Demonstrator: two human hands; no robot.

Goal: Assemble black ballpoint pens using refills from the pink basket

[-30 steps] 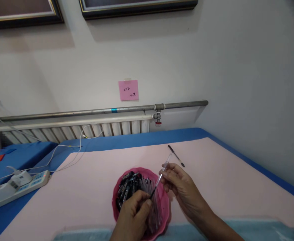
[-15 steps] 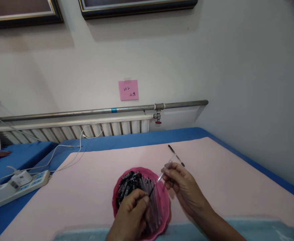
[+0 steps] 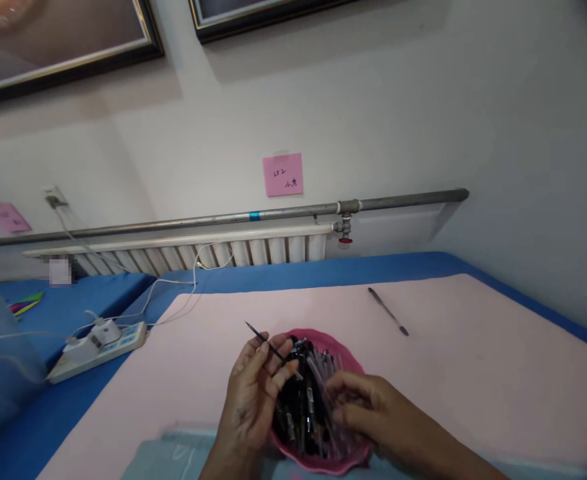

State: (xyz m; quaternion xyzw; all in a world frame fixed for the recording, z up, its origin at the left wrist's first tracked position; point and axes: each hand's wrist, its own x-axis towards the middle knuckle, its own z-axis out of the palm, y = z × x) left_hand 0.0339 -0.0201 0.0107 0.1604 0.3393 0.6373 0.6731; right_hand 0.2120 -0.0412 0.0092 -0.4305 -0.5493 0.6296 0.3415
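My left hand [image 3: 253,390] is closed on a thin black pen refill [image 3: 257,333], its pointed tip toward the upper left, at the left rim of a pink scalloped bowl [image 3: 355,363]. Inside the bowl lie black pen parts [image 3: 293,410] with clips and several clear pen barrels [image 3: 318,367]. My right hand [image 3: 373,407] reaches over the bowl's right side, fingers curled in at the clear barrels. Whether a barrel sits between those fingers is hidden. Beyond the bowl, a capped-looking black and clear pen [image 3: 388,311] rests on the pink sheet.
A pink sheet [image 3: 473,360] covers much of the blue table [image 3: 353,265]. At left is a power strip [image 3: 133,337] with white adapters and cables [image 3: 159,283]. Behind stand a radiator [image 3: 273,250] and a pipe with a red valve [image 3: 344,240]. Light-blue cloth [image 3: 173,457] lies in front.
The clear barrel that my right hand held up is no longer seen there; that hand has dropped to the bowl. My left hand has turned palm up with the refill. The view has shifted left.
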